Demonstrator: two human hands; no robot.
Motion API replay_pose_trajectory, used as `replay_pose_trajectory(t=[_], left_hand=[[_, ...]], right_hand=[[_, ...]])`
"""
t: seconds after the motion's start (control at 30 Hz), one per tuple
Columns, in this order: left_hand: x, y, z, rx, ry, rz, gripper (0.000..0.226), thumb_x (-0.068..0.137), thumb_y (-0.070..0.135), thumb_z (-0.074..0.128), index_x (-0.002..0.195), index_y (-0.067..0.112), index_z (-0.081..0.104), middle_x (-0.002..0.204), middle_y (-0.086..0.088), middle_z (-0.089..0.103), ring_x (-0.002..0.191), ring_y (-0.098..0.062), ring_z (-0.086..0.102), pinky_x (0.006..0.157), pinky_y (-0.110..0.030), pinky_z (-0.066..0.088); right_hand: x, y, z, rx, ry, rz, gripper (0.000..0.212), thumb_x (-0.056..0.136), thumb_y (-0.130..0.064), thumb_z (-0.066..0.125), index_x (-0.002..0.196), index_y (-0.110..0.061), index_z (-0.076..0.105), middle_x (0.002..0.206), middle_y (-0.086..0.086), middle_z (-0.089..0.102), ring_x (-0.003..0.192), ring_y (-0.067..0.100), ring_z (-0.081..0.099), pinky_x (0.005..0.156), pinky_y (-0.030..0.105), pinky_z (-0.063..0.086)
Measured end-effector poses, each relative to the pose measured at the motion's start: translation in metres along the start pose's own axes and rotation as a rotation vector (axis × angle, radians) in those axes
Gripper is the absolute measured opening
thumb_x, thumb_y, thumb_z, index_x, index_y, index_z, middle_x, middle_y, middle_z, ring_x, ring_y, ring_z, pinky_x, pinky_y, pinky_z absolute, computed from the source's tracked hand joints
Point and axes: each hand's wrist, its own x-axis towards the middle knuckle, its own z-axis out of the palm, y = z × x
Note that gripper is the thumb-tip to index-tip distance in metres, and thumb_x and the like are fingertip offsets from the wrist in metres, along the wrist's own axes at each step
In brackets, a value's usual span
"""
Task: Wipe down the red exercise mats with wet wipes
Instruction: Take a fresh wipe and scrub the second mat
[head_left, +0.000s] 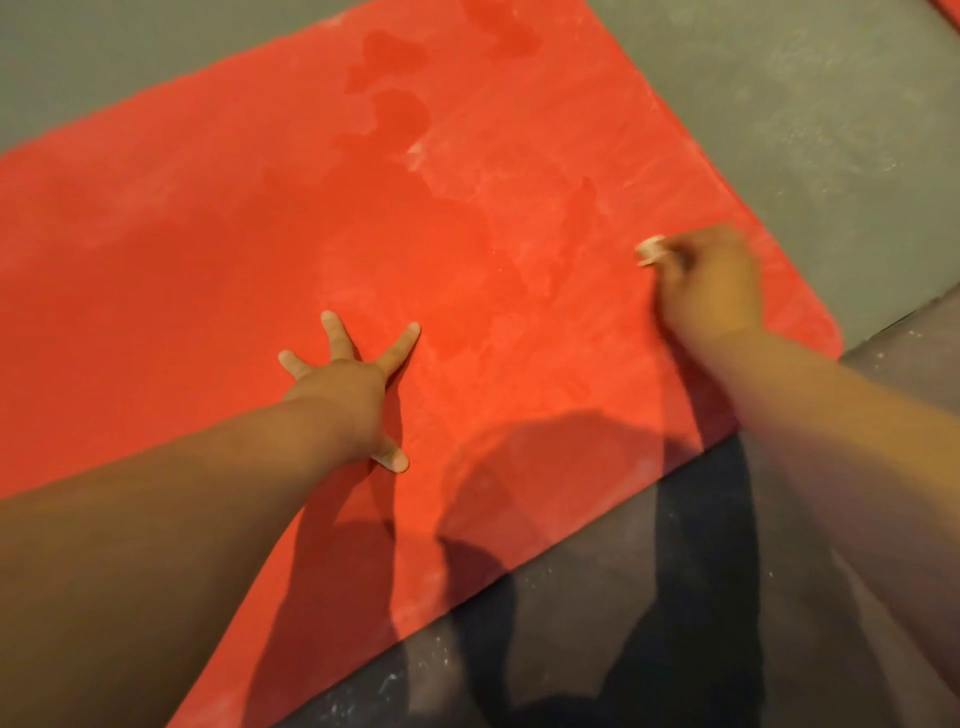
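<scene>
Red mat (208, 234) lies flat on the grey floor (831, 130), dusty with pale smears and marked by darker damp patches (395, 114) toward its far end. The left hand (345, 387) rests on the mat with its grip open, fingers splayed and pressed flat. The right hand (711, 286), blurred, is near the mat's right edge, its grip closed round a small pale wad of wipe (652, 249) low at the mat's surface.
</scene>
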Motion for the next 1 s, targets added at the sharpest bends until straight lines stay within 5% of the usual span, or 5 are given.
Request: replay_pose_trajectory(t=[0.13,0.37,0.57,0.73,1.0], left_hand=[[0.001,0.001,-0.001,0.005,0.007,-0.01,0.141,0.055,0.042,0.09,0.127,0.064,-0.029,0.146,-0.015,-0.041,0.131,-0.066,-0.005,0.103,-0.063,0.03],[-0.001,0.0,0.0,0.037,0.025,-0.017,0.142,0.053,0.047,0.09,0.119,0.066,-0.034,0.146,-0.014,-0.041,0.132,-0.065,-0.003,0.102,-0.063,0.033],[-0.001,0.003,-0.002,0.089,0.005,-0.029,0.141,0.054,0.051,0.088,0.125,0.064,-0.033,0.148,-0.016,-0.038,0.133,-0.064,0.002,0.101,-0.06,0.036],[-0.002,0.009,-0.012,0.162,0.014,-0.025,0.142,0.049,0.067,0.081,0.125,0.059,-0.039,0.149,-0.027,-0.027,0.129,-0.06,0.029,0.105,-0.053,0.037],[0.001,0.038,-0.027,0.068,-0.026,-0.109,0.145,0.06,0.046,0.087,0.13,0.046,-0.04,0.145,-0.041,-0.022,0.131,-0.05,0.037,0.109,-0.055,0.03]], right_hand=[[0.011,0.003,-0.005,-0.031,0.198,0.213,0.028,0.087,-0.008,0.05,0.107,-0.008,0.07,0.113,0.019,0.063,0.107,0.033,0.058,0.093,0.032,0.038],[-0.131,-0.095,0.054,0.048,-0.371,-0.824,0.023,0.082,-0.001,0.059,0.1,-0.008,0.071,0.094,0.012,0.066,0.089,0.032,0.06,0.087,0.038,0.045],[0.0,0.024,-0.026,0.034,0.027,-0.021,0.027,0.089,-0.013,0.05,0.103,-0.02,0.072,0.104,0.008,0.066,0.102,0.028,0.06,0.086,0.03,0.045],[0.021,0.03,-0.009,-0.042,0.23,0.223,0.032,0.086,-0.002,0.047,0.111,-0.007,0.067,0.115,0.018,0.06,0.108,0.033,0.055,0.094,0.031,0.035],[-0.078,-0.063,0.039,0.143,-0.135,-0.409,0.021,0.082,-0.003,0.058,0.097,-0.009,0.072,0.089,0.016,0.062,0.089,0.036,0.057,0.084,0.039,0.043]])
